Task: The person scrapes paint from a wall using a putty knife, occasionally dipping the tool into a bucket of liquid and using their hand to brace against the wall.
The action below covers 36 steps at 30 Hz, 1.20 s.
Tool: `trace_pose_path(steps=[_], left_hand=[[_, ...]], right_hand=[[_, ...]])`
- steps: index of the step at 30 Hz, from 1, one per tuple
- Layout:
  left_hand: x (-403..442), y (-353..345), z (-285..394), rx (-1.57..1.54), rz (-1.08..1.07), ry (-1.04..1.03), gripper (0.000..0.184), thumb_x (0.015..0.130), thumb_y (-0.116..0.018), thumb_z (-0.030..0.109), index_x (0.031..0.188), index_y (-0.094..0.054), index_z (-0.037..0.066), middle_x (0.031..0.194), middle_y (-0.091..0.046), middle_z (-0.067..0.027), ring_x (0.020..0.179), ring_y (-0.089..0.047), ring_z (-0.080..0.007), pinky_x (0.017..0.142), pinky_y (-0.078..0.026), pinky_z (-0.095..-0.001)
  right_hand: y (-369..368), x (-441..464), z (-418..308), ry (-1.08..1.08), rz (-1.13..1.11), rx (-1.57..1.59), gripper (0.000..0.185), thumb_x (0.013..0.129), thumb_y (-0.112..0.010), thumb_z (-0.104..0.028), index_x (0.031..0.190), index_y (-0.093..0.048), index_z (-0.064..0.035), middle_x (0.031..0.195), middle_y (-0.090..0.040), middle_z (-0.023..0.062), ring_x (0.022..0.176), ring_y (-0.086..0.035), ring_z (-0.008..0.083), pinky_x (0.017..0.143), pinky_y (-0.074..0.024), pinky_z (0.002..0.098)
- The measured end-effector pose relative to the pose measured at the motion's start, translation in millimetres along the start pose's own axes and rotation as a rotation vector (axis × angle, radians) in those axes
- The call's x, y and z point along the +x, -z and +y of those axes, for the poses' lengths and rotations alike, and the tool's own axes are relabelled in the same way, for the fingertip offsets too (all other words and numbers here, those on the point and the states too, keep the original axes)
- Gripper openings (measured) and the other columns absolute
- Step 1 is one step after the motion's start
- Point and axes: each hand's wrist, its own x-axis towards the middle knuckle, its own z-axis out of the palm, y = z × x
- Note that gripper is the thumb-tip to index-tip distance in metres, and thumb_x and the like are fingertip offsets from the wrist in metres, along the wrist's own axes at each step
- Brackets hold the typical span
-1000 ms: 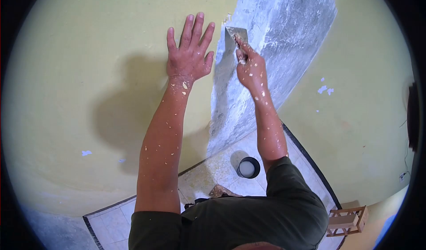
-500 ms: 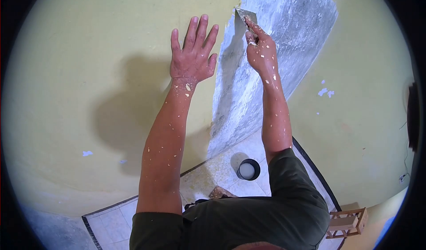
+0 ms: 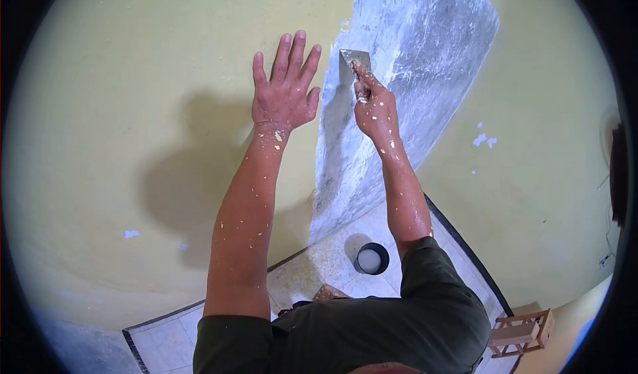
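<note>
My left hand [image 3: 284, 95] lies flat with fingers spread on the yellow-green painted wall [image 3: 133, 95], left of the bare strip. In my right hand [image 3: 375, 105] is a putty knife [image 3: 356, 58], gripped by its handle with a finger stretched toward the blade. The blade is over the stripped grey-white patch [image 3: 419, 62], close to the ragged paint edge; whether it touches the wall I cannot tell. Pale paint flakes cling to both forearms and to the right hand.
A black bucket [image 3: 371, 259] with whitish liquid stands on the tiled floor [image 3: 312, 268], where paint crumbs are scattered. A wooden stool [image 3: 522, 333] is at the lower right. Several small chipped spots [image 3: 480, 139] mark the right wall, and a cable [image 3: 607, 241] hangs at its edge.
My right hand has moved down and a little left with the putty knife, and its blade now sits lower. My left hand stays spread on the wall, slightly lower in view.
</note>
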Motion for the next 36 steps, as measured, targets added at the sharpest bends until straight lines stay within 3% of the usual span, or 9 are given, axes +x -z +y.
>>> trace_pose_path(steps=[11,12,17,19,20,27,31,33,36], left_hand=[[1,-2,-1,0.004,-0.002,0.005,0.082,0.085,-0.056,0.055,0.158,-0.026,0.034,0.168,-0.016,-0.0050,0.154,-0.014,-0.0251,0.118,-0.004,-0.0649],[2,-3,-2,0.007,0.025,0.002,0.081,0.084,-0.057,0.055,0.157,-0.030,0.032,0.168,-0.016,-0.0051,0.154,-0.015,-0.0247,0.118,-0.005,-0.0647],[0,-2,-2,-0.015,0.048,-0.016,0.079,0.083,-0.057,0.055,0.156,-0.034,0.031,0.168,-0.017,-0.0055,0.154,-0.015,-0.0246,0.118,-0.006,-0.0643],[-1,-2,0,-0.029,-0.003,-0.007,0.083,0.084,-0.057,0.055,0.158,-0.027,0.033,0.168,-0.015,-0.0054,0.155,-0.013,-0.0247,0.118,-0.003,-0.0645],[2,-2,-2,-0.025,0.002,-0.004,0.083,0.084,-0.057,0.055,0.158,-0.027,0.033,0.168,-0.015,-0.0054,0.155,-0.013,-0.0247,0.118,-0.003,-0.0645],[0,-3,-1,-0.053,0.011,-0.018,0.082,0.084,-0.058,0.054,0.158,-0.028,0.033,0.168,-0.016,-0.0050,0.155,-0.013,-0.0246,0.118,-0.004,-0.0649],[0,-3,-3,-0.044,0.007,-0.007,0.082,0.084,-0.059,0.054,0.157,-0.030,0.033,0.168,-0.016,-0.0051,0.155,-0.013,-0.0246,0.118,-0.003,-0.0649],[-1,-3,-1,-0.047,0.009,-0.016,0.083,0.084,-0.059,0.054,0.158,-0.029,0.033,0.168,-0.016,-0.0051,0.155,-0.013,-0.0245,0.118,-0.003,-0.0648],[-1,-1,0,-0.040,0.008,-0.022,0.084,0.083,-0.059,0.053,0.158,-0.028,0.033,0.168,-0.015,-0.0049,0.155,-0.013,-0.0244,0.118,-0.001,-0.0647]], right_hand=[[2,19,-6,0.067,0.082,0.097,0.043,0.094,-0.058,-0.005,0.134,-0.064,-0.0191,0.118,-0.069,0.0227,0.105,-0.070,0.0329,0.092,-0.0526,0.0361],[4,35,-5,0.133,0.112,0.114,0.069,0.071,-0.056,0.002,0.137,-0.060,-0.0187,0.107,-0.072,0.0220,0.096,-0.070,0.0392,0.088,-0.0551,0.0418],[2,15,1,0.117,0.097,0.067,0.067,0.073,-0.054,0.003,0.136,-0.062,-0.0199,0.108,-0.072,0.0223,0.099,-0.069,0.0397,0.088,-0.0549,0.0416],[-10,8,8,0.040,0.090,0.108,0.039,0.097,-0.058,-0.009,0.135,-0.063,-0.0168,0.121,-0.067,0.0247,0.112,-0.067,0.0352,0.091,-0.0521,0.0381],[2,14,-8,-0.015,0.083,0.120,0.063,0.077,-0.053,0.004,0.134,-0.063,-0.0203,0.111,-0.071,0.0230,0.103,-0.068,0.0396,0.089,-0.0540,0.0403],[0,16,11,-0.014,0.026,0.113,0.063,0.075,-0.053,0.002,0.134,-0.064,-0.0195,0.109,-0.072,0.0209,0.102,-0.069,0.0379,0.091,-0.0535,0.0380],[5,42,7,0.152,0.151,0.099,0.067,0.072,-0.052,0.004,0.135,-0.062,-0.0168,0.107,-0.072,0.0205,0.098,-0.071,0.0352,0.087,-0.0554,0.0385],[13,44,-1,0.078,0.090,0.159,0.038,0.096,-0.058,-0.009,0.134,-0.063,-0.0097,0.117,-0.069,0.0249,0.105,-0.071,0.0309,0.089,-0.0528,0.0367],[-9,7,25,0.042,0.020,0.085,0.040,0.095,-0.057,-0.004,0.134,-0.062,-0.0108,0.119,-0.068,0.0253,0.113,-0.067,0.0327,0.094,-0.0508,0.0362]])
